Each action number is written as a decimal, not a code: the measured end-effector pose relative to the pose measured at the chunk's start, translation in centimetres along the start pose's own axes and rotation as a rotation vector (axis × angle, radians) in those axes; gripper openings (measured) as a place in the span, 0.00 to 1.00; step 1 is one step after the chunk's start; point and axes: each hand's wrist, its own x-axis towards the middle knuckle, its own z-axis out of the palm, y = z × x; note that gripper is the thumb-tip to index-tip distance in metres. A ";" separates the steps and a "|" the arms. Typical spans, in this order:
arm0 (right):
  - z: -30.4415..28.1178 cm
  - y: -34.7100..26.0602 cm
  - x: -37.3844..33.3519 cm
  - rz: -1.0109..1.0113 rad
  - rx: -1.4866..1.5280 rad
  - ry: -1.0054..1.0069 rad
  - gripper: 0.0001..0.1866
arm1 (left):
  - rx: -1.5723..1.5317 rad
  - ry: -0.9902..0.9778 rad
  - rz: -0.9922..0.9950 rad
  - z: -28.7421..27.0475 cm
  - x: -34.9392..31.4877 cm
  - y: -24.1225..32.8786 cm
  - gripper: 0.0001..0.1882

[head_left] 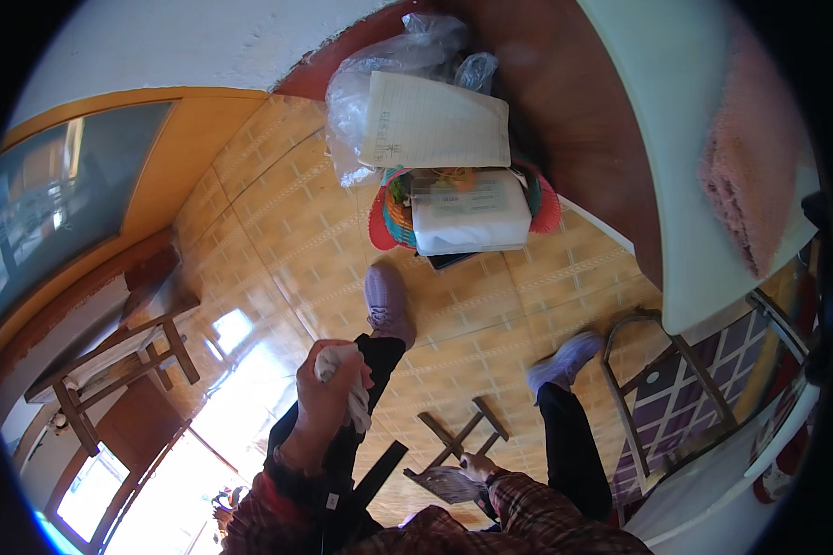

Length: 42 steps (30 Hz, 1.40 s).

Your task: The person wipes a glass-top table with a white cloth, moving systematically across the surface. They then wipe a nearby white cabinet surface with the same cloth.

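My left hand [329, 388] is closed around a crumpled white cloth [356, 388], raised over my left thigh; its exact kind, cloth or tissue, is hard to make out. Lower down, my right hand [478, 467] grips the edge of a small wooden stool [449, 483], which is tipped so that its crossed legs [467, 430] point away from me. The stool is between my two feet, and its lower part is hidden by my sleeve and clothes.
Ahead stands a colourful woven basket [398, 227] with a white plastic box [472, 227], a lined paper pad [435, 120] and clear plastic bags [370, 92] by it. A wooden bench [111, 365] stands left; a pink towel [745, 166] lies on a pale tabletop [634, 55] at right.
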 end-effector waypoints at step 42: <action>-37.9 -14.4 -11.4 -0.534 -0.368 1.023 0.21 | -0.479 -0.043 0.793 5.9 6.3 6.3 0.14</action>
